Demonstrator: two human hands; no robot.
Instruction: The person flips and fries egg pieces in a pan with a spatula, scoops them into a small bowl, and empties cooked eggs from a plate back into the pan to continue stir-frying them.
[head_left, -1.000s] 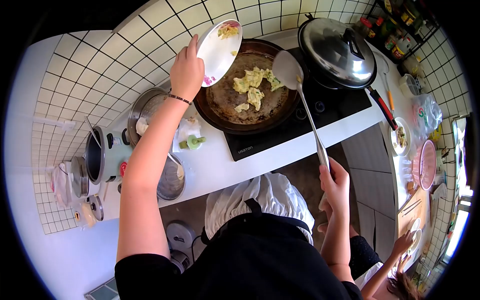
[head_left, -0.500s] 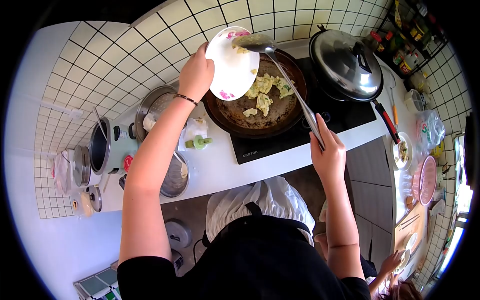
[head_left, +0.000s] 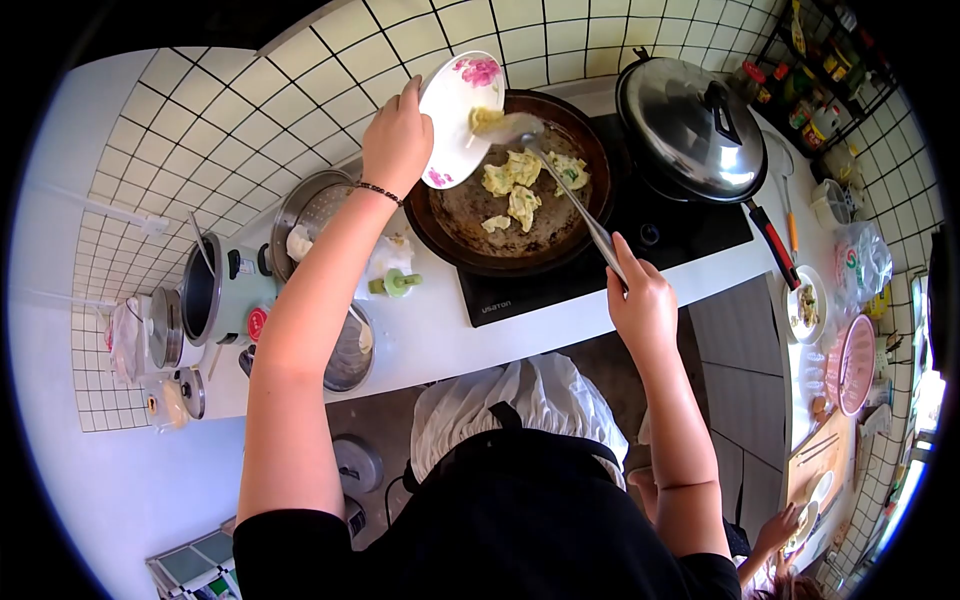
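Note:
My left hand (head_left: pixel 397 140) grips the rim of a white bowl with pink flowers (head_left: pixel 455 135), tilted on its side over the left part of a dark wok (head_left: pixel 450 225). A bit of yellow food (head_left: pixel 487 121) clings to the inside of the bowl. The closed fingers of my right hand (head_left: pixel 642 300) hold the handle of a metal ladle (head_left: pixel 575 200). Its head, blurred, is at the bowl's right edge by that food. Several yellow-green egg pieces (head_left: pixel 522 205) lie in the wok, which stands on a black cooktop (head_left: pixel 490 298).
A lidded pan (head_left: pixel 690 125) with a red-black handle stands right of the wok. Leftward are a colander (head_left: pixel 300 215), a green-capped item (head_left: pixel 396 283), a metal bowl (head_left: pixel 350 365) and a cooker (head_left: pixel 235 290). Another person's hand (head_left: pixel 778 530) is at the lower right, near a cutting board (head_left: pixel 818 455).
The bowl has tilted and shifted slightly, first right, then a little back left. The ladle has moved from over the wok up to the bowl, and the yellow food has slid lower in the bowl.

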